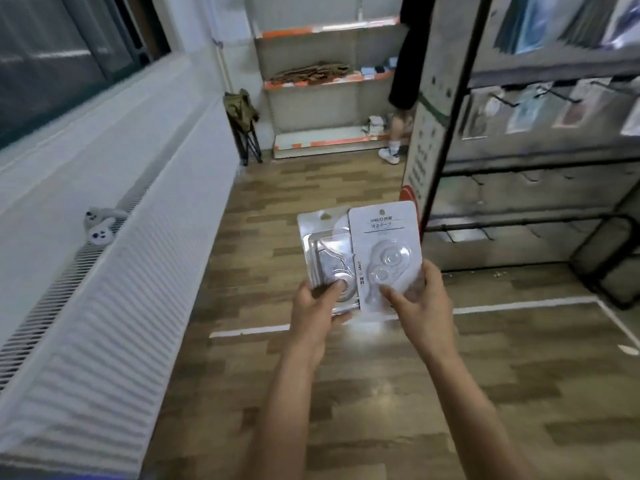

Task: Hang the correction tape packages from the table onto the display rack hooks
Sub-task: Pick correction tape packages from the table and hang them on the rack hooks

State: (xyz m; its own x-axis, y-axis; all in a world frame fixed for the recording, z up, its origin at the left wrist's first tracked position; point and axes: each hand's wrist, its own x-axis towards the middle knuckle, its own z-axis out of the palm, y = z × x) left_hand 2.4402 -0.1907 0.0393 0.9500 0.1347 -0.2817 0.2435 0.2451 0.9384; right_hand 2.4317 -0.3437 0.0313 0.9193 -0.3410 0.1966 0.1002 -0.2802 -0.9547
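I hold two correction tape packages in front of me above the wooden floor. My left hand [320, 308] grips the lower end of a clear blister package [323, 251], thumb on its front. My right hand [420, 303] pinches the bottom of a white-carded package [382, 237], which overlaps the right edge of the other. Both packages stand upright with their hang holes at the top. The black display rack [460, 109] stands to the right; several packages hang on its upper hooks [502, 100], and lower hooks [479, 181] are bare. No table is in view.
A white radiator cover [104, 306] runs along the left wall, with two white controllers [100, 225] on it. At the back stand orange-edged shelves [329, 81] and a folding stool [242, 119]. A person's leg [394, 133] shows beside the rack. White tape lines [519, 303] mark the floor.
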